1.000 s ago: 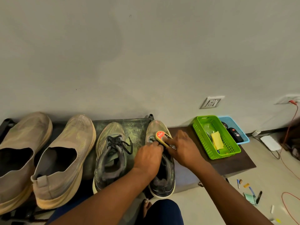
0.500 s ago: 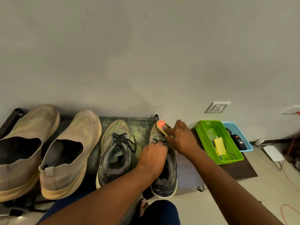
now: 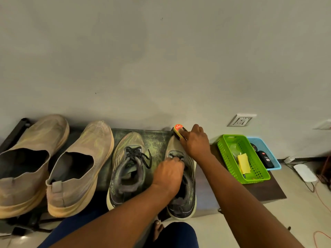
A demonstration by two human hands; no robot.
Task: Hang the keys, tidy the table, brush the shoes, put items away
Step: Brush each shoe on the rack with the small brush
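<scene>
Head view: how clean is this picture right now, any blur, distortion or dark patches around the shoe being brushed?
Head view: wide-angle warp bows the rack and stretches the frame's edges; light is dim and soft, without glare; the brush in the right hand is sharp, its label too small to read; the left hand covers the laced shoe's opening.

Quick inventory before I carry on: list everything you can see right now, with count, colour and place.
slip-on shoes: 2, tan, left on the rack
laced sneakers: 2, grey-green, right of the slip-ons
shoe brush: 1, yellow with orange label, on the right sneaker's toe
green basket: 1, right of the sneakers, yellow pad inside
blue tray: 1, behind the basket, holds a black remote
wall socket: 1, white, above the baskets
left hand: holds the right sneaker at its laces
right hand: grips the brush
</scene>
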